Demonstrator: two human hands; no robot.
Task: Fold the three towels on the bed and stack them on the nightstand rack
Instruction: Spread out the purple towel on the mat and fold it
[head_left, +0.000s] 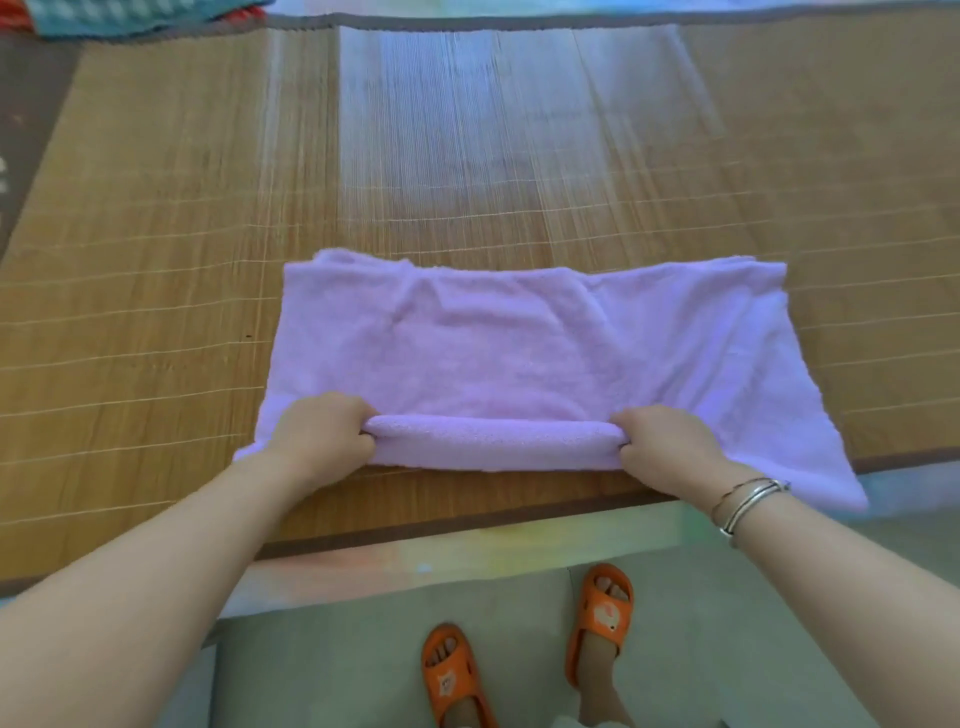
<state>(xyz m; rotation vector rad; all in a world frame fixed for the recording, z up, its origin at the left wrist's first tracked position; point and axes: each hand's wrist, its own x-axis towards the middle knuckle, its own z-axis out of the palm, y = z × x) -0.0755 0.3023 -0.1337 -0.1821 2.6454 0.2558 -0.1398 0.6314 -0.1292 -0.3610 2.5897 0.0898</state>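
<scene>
Two hands, your left hand (319, 431) and right hand (665, 441), pinch the purple towel's (519, 343) near edge mid-fold; next, carry it to the far edge.

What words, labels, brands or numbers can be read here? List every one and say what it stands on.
None: no readable text shows in this view.
The orange slippers bear a small cartoon picture, not letters.
The lilac towel, gripped by the left hand and the right hand, shows no label.
The bamboo mat and the bracelets show no marking.
</scene>
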